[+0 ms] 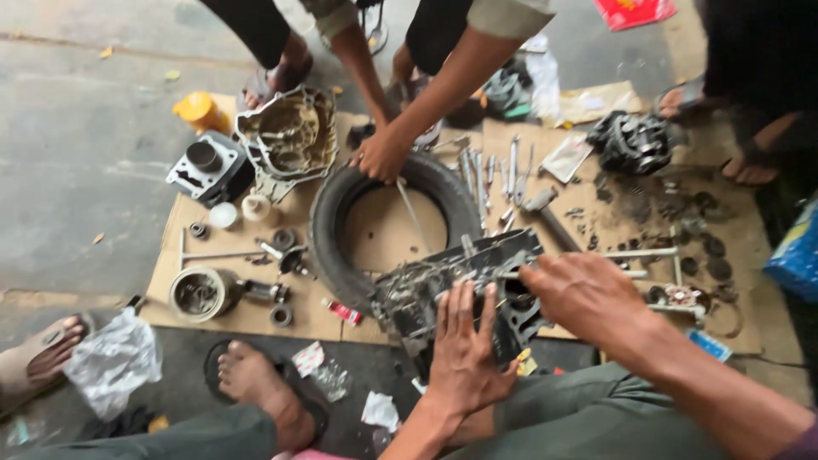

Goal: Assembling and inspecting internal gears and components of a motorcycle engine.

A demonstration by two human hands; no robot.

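The left hand [464, 358] lies flat on the grimy engine crankcase [456, 285] at the tyre's [328, 223] five o'clock; the right hand [584, 294] clamps its edge; stripped parts cover the cardboard [239, 319], reassembly unstarted.

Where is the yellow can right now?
In the head view the yellow can stands upper left on the concrete floor, just beyond the cardboard's far-left corner, behind the black cylinder block.
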